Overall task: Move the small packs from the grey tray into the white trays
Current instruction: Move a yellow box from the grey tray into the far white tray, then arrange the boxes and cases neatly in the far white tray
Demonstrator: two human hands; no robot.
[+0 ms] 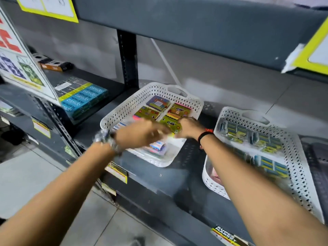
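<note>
**Packing the left white tray**

Left hand [142, 132] and right hand [189, 127] meeting over left white tray [124, 107] at shelf [177, 185] front; blurred, grip unclear. Small packs [158, 102] filling far rows. Best laid flat, edge-aligned. Right white tray [300, 167] stocked. Grey tray unseen.

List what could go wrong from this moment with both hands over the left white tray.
1. The right white tray juts past the shelf edge; a knock from the right forearm might tip it.
2. Left hand and right hand crowd together over the left white tray, blurred; a small pack could be fumbled.
</note>
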